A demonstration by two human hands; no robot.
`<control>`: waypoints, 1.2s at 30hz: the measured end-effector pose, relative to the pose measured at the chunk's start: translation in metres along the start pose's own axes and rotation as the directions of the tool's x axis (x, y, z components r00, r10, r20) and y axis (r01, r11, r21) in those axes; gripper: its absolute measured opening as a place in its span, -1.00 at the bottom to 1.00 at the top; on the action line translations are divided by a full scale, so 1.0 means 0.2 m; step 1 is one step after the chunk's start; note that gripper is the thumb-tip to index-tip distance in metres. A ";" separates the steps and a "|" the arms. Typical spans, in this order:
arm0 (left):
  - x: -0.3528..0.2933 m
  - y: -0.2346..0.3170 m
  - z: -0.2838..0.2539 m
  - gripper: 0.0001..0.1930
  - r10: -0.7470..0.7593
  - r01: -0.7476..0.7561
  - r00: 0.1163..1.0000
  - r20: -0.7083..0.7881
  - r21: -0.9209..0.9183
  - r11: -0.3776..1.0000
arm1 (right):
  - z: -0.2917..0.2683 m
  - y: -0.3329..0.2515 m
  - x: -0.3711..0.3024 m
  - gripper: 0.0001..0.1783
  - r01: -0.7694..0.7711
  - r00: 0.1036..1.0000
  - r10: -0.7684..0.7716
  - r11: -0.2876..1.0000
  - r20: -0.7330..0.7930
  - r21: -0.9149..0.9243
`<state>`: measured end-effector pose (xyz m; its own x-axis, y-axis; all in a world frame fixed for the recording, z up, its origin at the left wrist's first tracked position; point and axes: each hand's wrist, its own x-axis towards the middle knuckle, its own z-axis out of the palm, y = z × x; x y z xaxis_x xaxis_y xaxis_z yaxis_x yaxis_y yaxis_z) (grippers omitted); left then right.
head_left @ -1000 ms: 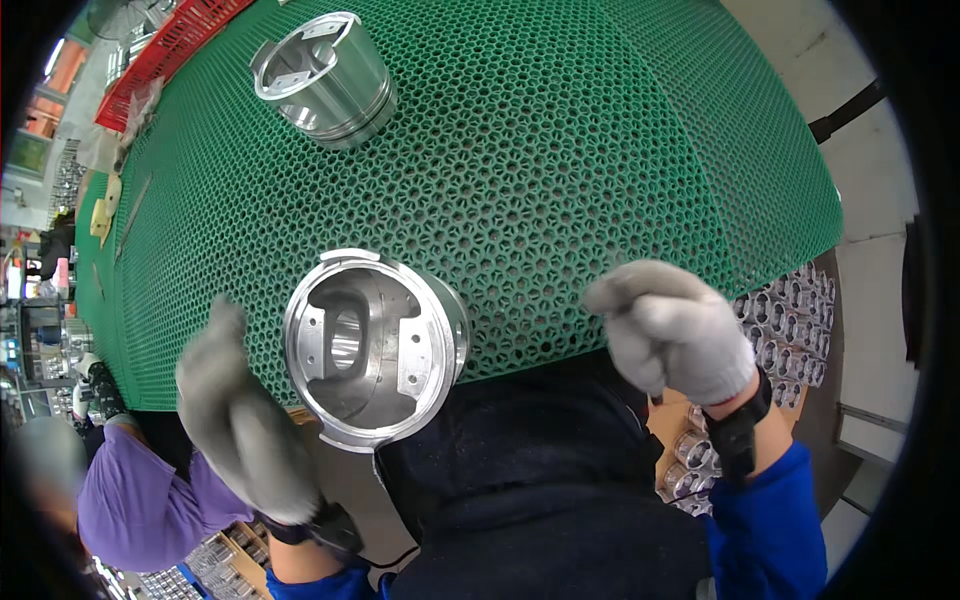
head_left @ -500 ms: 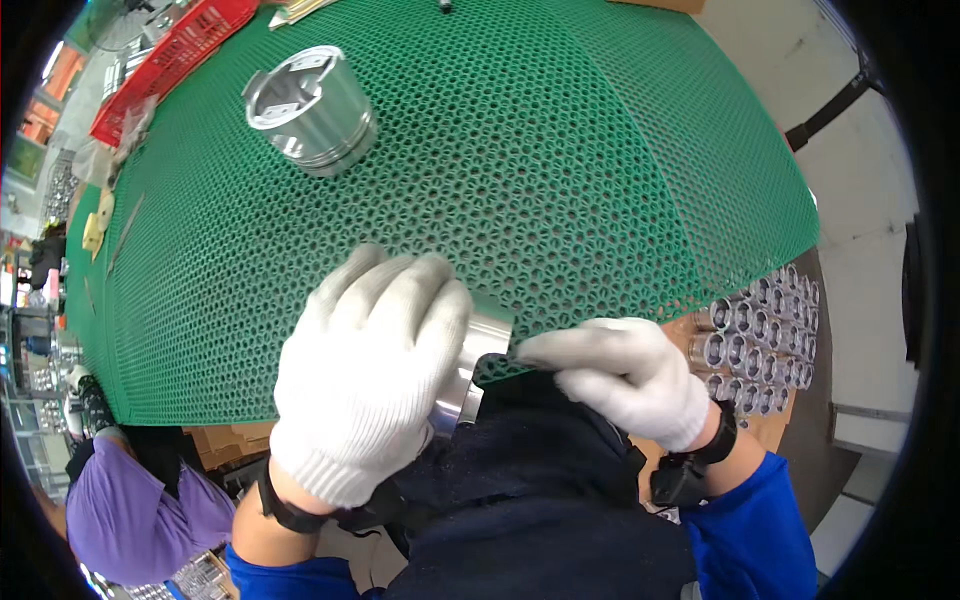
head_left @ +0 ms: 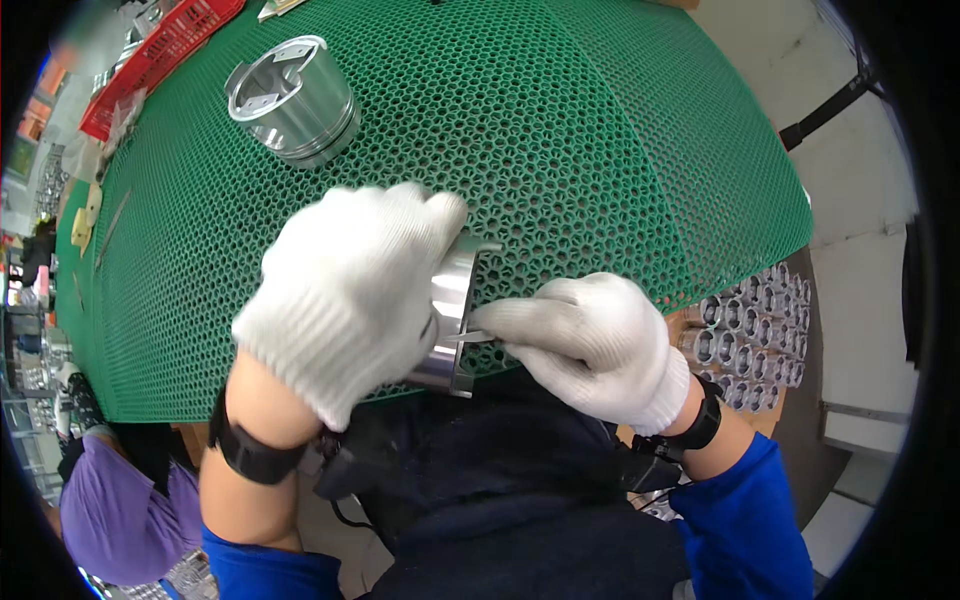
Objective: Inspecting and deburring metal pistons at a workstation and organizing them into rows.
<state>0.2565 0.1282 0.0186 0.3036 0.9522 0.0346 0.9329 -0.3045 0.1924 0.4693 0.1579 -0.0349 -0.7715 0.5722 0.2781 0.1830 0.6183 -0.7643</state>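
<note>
My left hand (head_left: 345,285), in a white knit glove, is closed around a shiny metal piston (head_left: 455,295) near the mat's front edge. The piston lies tilted on its side, and much of it is hidden behind the glove. My right hand (head_left: 595,345), gloved the same way, pinches a thin pointed metal tool (head_left: 468,338). The tool's tip touches or nearly touches the piston's open edge; most of its length is hidden in the fingers. Farther back on the left, a second piston (head_left: 305,110) stands with its hollow side up.
A green perforated mat (head_left: 560,190) covers the table. A red plastic crate (head_left: 165,55) sits at the far left, with a pale yellow object (head_left: 85,222) nearer. Several rows of pistons (head_left: 750,340) stand low at right. A person in purple (head_left: 125,515) is at lower left.
The piston in my left hand has turned, and the left hand has rolled over it. My right hand has moved left to the piston; the tool's tip now shows.
</note>
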 end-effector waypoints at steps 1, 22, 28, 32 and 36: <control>0.04 -0.03 -0.01 -0.70 0.014 -0.014 0.998 0.068 0.003 1.000 | -0.02 0.00 0.00 -0.69 0.038 0.999 -0.037 0.988 0.012 -0.149; -0.11 -0.15 0.03 -0.65 0.042 -0.089 0.967 -0.251 -0.178 0.980 | -0.17 -0.06 -0.01 -0.70 -0.004 0.830 0.066 0.994 0.553 -0.112; -0.47 -0.08 0.33 -0.23 -0.771 0.026 0.474 -0.425 -0.869 0.495 | -0.10 0.03 -0.26 -0.54 -0.407 0.757 0.613 0.171 0.227 0.897; -0.57 -0.11 0.37 0.27 -0.593 -0.148 0.631 -0.501 -0.827 0.542 | -0.03 -0.03 -0.15 -0.50 -0.652 0.733 0.436 0.229 0.523 0.723; -0.61 -0.19 0.37 0.10 -0.465 0.073 0.709 -0.531 -0.601 0.796 | 0.03 -0.05 -0.14 -0.47 -0.747 0.645 0.536 0.292 0.544 0.597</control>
<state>0.1987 0.0216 -0.0659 -0.3215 0.8302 0.4554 0.6485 -0.1574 0.7448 0.4844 0.1324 -0.0378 -0.7312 0.4077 -0.5469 0.2655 -0.5683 -0.7788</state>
